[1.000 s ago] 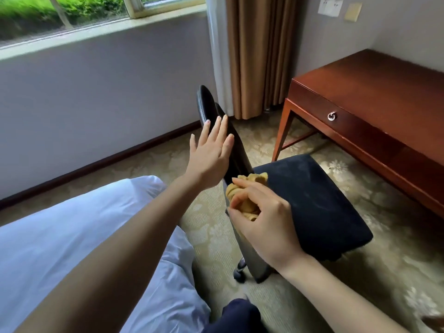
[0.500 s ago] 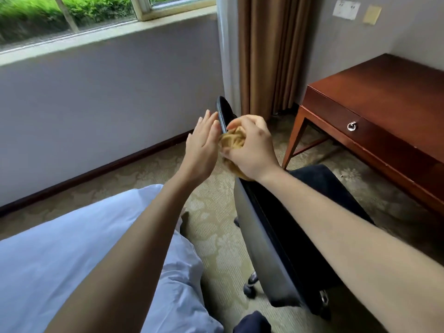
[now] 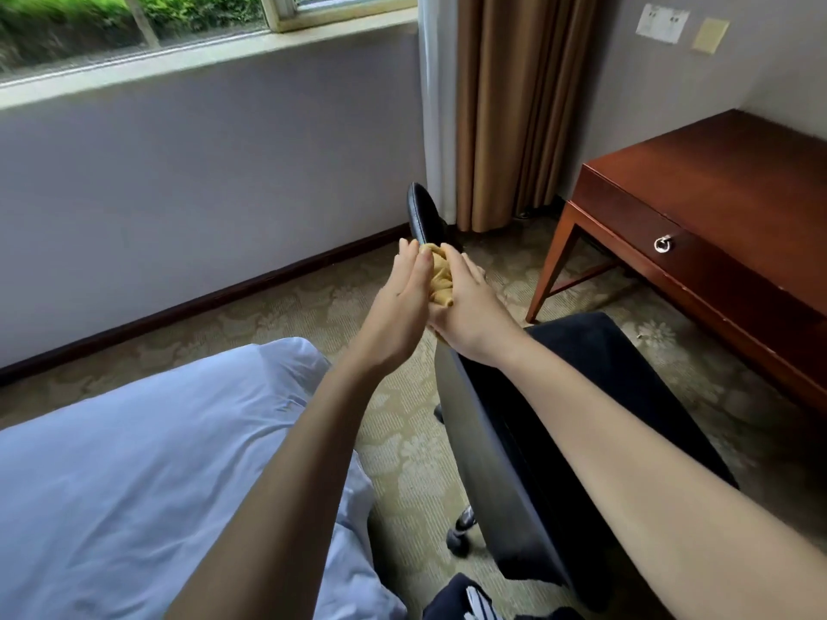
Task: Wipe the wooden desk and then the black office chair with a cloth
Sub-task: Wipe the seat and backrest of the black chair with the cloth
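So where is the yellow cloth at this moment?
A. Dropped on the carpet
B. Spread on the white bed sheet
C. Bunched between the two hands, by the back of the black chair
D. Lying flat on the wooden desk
C: the yellow cloth is bunched between the left hand and the right hand, close to the black chair back, while the wooden desk stands apart to the right.

yellow cloth (image 3: pixel 441 279) – blk chair (image 3: pixel 581 396)
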Tool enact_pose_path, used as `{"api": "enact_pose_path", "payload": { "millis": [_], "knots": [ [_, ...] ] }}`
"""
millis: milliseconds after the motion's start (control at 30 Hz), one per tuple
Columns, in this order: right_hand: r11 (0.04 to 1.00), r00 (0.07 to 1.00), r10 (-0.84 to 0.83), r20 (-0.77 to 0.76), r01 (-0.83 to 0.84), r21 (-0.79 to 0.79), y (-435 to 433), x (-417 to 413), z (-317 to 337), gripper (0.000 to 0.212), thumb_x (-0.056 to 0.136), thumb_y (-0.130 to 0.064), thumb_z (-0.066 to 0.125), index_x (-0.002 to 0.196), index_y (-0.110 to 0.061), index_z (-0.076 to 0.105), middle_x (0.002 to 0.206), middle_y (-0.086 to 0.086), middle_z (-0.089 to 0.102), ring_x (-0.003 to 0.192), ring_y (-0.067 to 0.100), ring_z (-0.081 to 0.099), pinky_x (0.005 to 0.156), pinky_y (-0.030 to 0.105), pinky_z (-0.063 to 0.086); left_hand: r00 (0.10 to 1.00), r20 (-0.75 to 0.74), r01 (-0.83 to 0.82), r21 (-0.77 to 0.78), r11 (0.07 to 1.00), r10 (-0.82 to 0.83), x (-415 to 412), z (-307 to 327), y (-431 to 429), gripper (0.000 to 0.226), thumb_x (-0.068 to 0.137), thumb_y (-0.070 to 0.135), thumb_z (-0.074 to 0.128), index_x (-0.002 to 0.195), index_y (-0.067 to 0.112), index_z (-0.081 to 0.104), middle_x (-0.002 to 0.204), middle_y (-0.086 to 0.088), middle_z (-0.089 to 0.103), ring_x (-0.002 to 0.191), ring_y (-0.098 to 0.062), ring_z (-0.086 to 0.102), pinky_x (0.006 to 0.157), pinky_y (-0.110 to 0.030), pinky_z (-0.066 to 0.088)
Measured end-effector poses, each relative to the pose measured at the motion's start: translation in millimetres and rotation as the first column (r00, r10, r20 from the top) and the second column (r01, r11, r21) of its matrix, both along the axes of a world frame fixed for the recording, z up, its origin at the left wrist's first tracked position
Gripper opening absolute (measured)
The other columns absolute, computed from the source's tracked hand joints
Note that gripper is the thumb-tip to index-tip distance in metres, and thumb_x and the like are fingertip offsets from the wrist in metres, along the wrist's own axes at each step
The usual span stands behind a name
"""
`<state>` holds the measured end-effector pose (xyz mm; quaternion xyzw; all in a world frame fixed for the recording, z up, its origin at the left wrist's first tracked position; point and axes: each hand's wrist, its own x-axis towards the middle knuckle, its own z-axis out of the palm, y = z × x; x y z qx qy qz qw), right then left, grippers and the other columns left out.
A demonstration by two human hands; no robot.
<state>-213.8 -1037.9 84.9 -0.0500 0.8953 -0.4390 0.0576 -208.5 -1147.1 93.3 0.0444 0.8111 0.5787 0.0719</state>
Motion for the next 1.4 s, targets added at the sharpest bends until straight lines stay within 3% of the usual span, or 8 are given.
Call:
{"api": "enact_pose_path", "payload": {
  "millis": [133, 300, 433, 700, 1067, 1167, 1300, 1400],
  "knots": [
    [0.997, 0.996, 0.081, -0.035, -0.081, -0.012, 14.5, 43.6, -1.3, 0.081, 0.090, -0.032, 0.061, 0.150, -0.028, 0.008, 0.159, 0.001, 0.004, 0.144, 0.023, 0.014, 0.114, 0.037, 0.022, 0.999, 0.054, 0.017, -0.147, 0.989, -0.010, 3.1, 9.2, 15.1, 0.064, 0.101, 0.049, 0.014, 0.147, 0.007, 0.029, 0.150, -0.019, 0.031, 0.143, -0.024, 0.023, 0.118, -0.044, 0.013],
    [0.976, 0.985, 0.161, -0.067, -0.169, -0.139, 53.9, 106.3, -9.5, 0.076, 0.085, -0.034, 0.064, 0.146, -0.041, 0.019, 0.156, -0.015, 0.012, 0.140, 0.005, 0.021, 0.113, 0.031, 0.027, 0.995, -0.089, -0.008, -0.483, 0.876, -0.040, 24.7, 6.3, 39.9, 0.053, 0.103, 0.030, 0.021, 0.150, 0.006, 0.012, 0.156, -0.018, 0.013, 0.146, -0.030, -0.006, 0.118, -0.044, 0.004],
    [0.930, 0.973, 0.219, -0.078, -0.233, -0.286, 87.4, 146.7, -23.5, 0.068, 0.080, -0.050, 0.061, 0.135, -0.061, 0.023, 0.148, -0.031, 0.021, 0.132, -0.013, 0.024, 0.107, 0.016, 0.027, 0.997, -0.077, -0.054, -0.628, 0.776, 0.007, 30.9, -0.7, 46.2, 0.063, 0.100, 0.042, 0.011, 0.151, 0.007, 0.002, 0.157, -0.019, -0.004, 0.145, -0.023, -0.014, 0.118, -0.038, -0.001],
    [0.776, 0.964, 0.267, 0.000, -0.215, -0.593, 130.9, 188.1, -62.0, 0.067, 0.080, -0.067, 0.055, 0.138, -0.038, 0.036, 0.137, -0.026, 0.046, 0.131, -0.001, 0.039, 0.104, 0.010, 0.029, 0.958, -0.148, -0.288, -0.458, 0.841, 0.247, 60.5, -10.6, 75.4, 0.069, 0.098, 0.051, 0.022, 0.152, 0.016, -0.002, 0.160, -0.004, -0.004, 0.146, -0.014, -0.008, 0.116, -0.042, -0.004],
    [0.774, 0.966, 0.252, 0.065, -0.161, -0.613, 83.2, 51.2, -61.3, 0.022, 0.092, -0.045, 0.049, 0.112, -0.042, 0.058, 0.121, -0.009, 0.062, 0.120, 0.009, 0.053, 0.110, 0.040, 0.035, 0.906, -0.282, -0.403, -0.349, 0.846, 0.316, 87.5, -20.9, 99.3, 0.067, 0.094, 0.051, 0.011, 0.151, 0.016, 0.002, 0.159, 0.002, -0.006, 0.144, -0.011, -0.014, 0.115, -0.028, -0.007],
    [0.792, 0.965, 0.234, 0.116, -0.120, -0.599, 65.3, 1.5, -61.0, 0.033, 0.095, -0.039, 0.049, 0.124, -0.027, 0.056, 0.123, -0.001, 0.061, 0.119, 0.015, 0.053, 0.111, 0.042, 0.033, 0.910, -0.263, -0.402, -0.368, 0.838, 0.321, 87.6, -20.7, 101.4, 0.071, 0.088, 0.053, 0.009, 0.151, 0.019, 0.002, 0.159, 0.004, -0.008, 0.143, -0.007, -0.015, 0.117, -0.031, -0.006],
    [0.817, 0.956, 0.239, 0.173, -0.101, -0.568, 42.9, -56.9, -58.3, 0.020, 0.097, -0.038, 0.046, 0.113, -0.027, 0.052, 0.088, -0.013, 0.049, 0.097, 0.012, 0.047, 0.109, 0.038, 0.030, 0.919, -0.255, -0.384, -0.395, 0.835, 0.301, 88.2, -21.3, 99.7, 0.071, 0.087, 0.052, 0.009, 0.151, 0.023, 0.001, 0.159, 0.006, -0.009, 0.142, -0.005, -0.017, 0.112, -0.023, -0.011],
    [0.830, 0.958, 0.213, 0.195, -0.072, -0.553, 28.7, -90.1, -54.7, 0.014, 0.098, -0.039, 0.045, 0.088, -0.031, 0.052, 0.086, -0.011, 0.049, 0.090, 0.009, 0.047, 0.101, 0.034, 0.029, 0.921, -0.261, -0.378, -0.412, 0.829, 0.290, 86.7, -22.0, 97.8, 0.070, 0.087, 0.052, 0.010, 0.151, 0.023, 0.002, 0.158, 0.007, -0.010, 0.141, -0.003, -0.018, 0.115, -0.025, -0.010]
  ]
}}
